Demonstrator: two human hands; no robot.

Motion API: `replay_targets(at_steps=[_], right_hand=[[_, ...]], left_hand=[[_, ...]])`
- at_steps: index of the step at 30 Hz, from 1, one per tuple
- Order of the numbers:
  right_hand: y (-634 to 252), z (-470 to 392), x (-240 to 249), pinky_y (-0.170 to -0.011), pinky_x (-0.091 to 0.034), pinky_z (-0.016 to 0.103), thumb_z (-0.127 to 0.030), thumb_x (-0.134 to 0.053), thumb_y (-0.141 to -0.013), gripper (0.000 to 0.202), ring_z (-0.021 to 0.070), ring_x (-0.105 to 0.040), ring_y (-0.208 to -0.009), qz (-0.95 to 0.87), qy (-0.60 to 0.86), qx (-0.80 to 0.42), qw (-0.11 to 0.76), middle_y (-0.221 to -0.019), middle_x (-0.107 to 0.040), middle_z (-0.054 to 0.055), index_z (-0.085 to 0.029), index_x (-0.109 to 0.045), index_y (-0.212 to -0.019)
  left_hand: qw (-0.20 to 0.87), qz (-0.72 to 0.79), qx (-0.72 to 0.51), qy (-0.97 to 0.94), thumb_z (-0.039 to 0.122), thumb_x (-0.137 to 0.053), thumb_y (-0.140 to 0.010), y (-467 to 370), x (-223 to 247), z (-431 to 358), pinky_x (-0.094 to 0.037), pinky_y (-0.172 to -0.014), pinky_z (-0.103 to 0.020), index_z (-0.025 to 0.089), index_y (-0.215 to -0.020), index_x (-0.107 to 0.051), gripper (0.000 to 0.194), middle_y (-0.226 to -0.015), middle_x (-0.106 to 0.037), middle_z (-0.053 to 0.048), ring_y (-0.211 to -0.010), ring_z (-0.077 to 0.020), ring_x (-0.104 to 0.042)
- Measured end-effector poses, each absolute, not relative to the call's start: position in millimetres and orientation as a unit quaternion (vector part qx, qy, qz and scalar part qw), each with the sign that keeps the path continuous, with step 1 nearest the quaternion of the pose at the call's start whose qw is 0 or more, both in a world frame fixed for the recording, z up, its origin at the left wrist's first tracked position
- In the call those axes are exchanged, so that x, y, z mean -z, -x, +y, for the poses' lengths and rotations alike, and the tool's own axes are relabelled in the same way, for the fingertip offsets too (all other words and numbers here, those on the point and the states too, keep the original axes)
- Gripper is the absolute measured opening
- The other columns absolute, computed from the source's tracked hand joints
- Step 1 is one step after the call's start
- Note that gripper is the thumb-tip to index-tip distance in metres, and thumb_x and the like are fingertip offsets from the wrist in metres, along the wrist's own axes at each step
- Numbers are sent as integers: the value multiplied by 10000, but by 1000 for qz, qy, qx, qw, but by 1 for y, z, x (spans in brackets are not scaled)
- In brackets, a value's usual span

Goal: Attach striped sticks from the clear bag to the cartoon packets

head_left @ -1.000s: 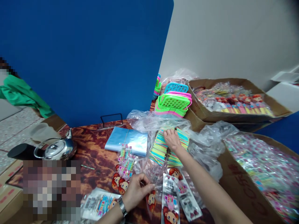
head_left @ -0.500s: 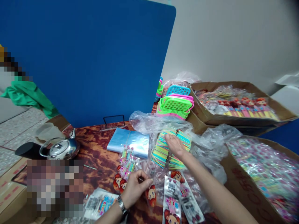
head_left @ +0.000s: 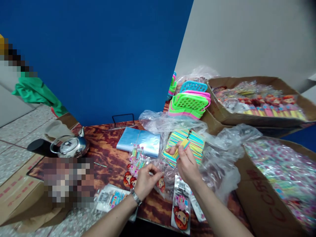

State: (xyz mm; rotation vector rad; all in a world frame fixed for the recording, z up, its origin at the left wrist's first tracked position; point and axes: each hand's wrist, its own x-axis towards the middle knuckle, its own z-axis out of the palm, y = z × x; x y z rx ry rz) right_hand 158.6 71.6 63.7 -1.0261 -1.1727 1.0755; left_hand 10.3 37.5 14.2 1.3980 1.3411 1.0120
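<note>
Your right hand (head_left: 185, 161) is raised just above the bench (head_left: 108, 154), thumb and fingers pinched together on a small yellow strip (head_left: 182, 145) that it holds in front of the stack of striped strips (head_left: 195, 144). That stack lies in an opened clear plastic bag (head_left: 170, 123), near the middle of the bench and beyond your hand.

Your left hand (head_left: 146, 181), with a watch (head_left: 135, 196) on the wrist, is lower and nearer you. Its fingers are closed on a clear cartoon-head packet (head_left: 161, 183), which is held just above the bench surface; whether the packet touches the bench cannot be told. The two hands are near each other but do not touch.

More cartoon-head packets lie around them: one flat in front of your right forearm (head_left: 181, 210), a cluster just left of your left hand (head_left: 130, 177), and one at the near edge by your left forearm (head_left: 111, 199).

A pile of pale blue sheets (head_left: 139, 144) lies behind the packets. A steel kettle (head_left: 69, 146) stands at the left end of the bench. Stacked green and pink plastic baskets (head_left: 189, 105) sit at the rear, beside a cardboard box of packed goods (head_left: 256, 102). A second cardboard box (head_left: 271, 197), also full, stands to your right. A blue panel (head_left: 98, 59) backs the bench.
</note>
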Motion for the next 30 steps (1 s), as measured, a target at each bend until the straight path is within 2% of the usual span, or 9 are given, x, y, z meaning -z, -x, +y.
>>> replay_targets(at_steps=[4, 9, 13, 16, 19, 24, 27, 30], right_hand=[[-145, 65, -74, -923, -375, 375, -371, -343, -916, 173, 159, -545, -933, -533, 433, -418, 595, -795, -563, -4, -237, -453, -903], [-138, 60, -71, -965, -337, 371, -359, -297, -928, 246, 164, -507, -1031, -589, 477, -351, 550, -903, -569, 28, -232, -500, -875], [-139, 52, -68, -974, -344, 387, -385, -308, -920, 266, 185, -454, -1132, -634, 501, -325, 491, -1187, -500, 71, -235, -487, -1047], [-151, 47, -69, -1025, -287, 426, -479, -298, -898, 422, 230, -374, -1226, -692, 483, -280, 457, -1320, -404, 100, -222, -431, -1205], [-166, 48, -71, -999, -331, 421, -465, -294, -903, 460, 230, -421, -1195, -695, 483, -257, 468, -1269, -461, 112, -211, -361, -1282], [-177, 52, -75, -873, -432, 351, -307, -392, -897, 263, 193, -554, -1003, -730, 486, -222, 427, -1041, -596, 75, -212, -508, -1113], [-179, 52, -74, -821, -451, 305, -279, -429, -881, 219, 180, -579, -953, -756, 476, -216, 393, -994, -626, 58, -213, -555, -1047], [-195, 52, -63, -772, -460, 277, -299, -420, -883, 211, 168, -605, -886, -756, 510, -215, 349, -952, -648, 51, -208, -574, -996]], left_hand=[[441, 557, -406, -575, 293, -667, -674, -15, -18, 39, -414, -554, -209, 150, -611, -579, 179, -590, -611, 10, -555, -120, -538], [428, 548, -417, -585, 271, -655, -693, -18, -22, 39, -430, -555, -207, 152, -613, -571, 167, -586, -606, 9, -554, -118, -544], [413, 539, -432, -593, 255, -643, -719, -16, -24, 40, -441, -530, -196, 150, -644, -583, 143, -613, -614, 0, -557, -117, -557], [377, 516, -436, -634, 231, -638, -735, -10, -27, 42, -455, -541, -193, 154, -701, -617, 87, -674, -637, -15, -603, -126, -583], [339, 490, -443, -669, 202, -637, -746, -4, -30, 42, -474, -603, -206, 167, -762, -647, 40, -746, -666, -28, -684, -143, -609], [327, 460, -453, -690, 198, -586, -793, -1, -31, 40, -487, -672, -233, 180, -867, -660, 106, -824, -677, -50, -753, -155, -617], [335, 448, -437, -704, 214, -542, -821, 7, -33, 38, -478, -704, -243, 176, -858, -655, 125, -826, -672, -53, -769, -159, -612], [353, 477, -390, -704, 251, -495, -843, 27, -33, 38, -472, -653, -234, 162, -804, -647, 180, -737, -657, -34, -685, -152, -605]])
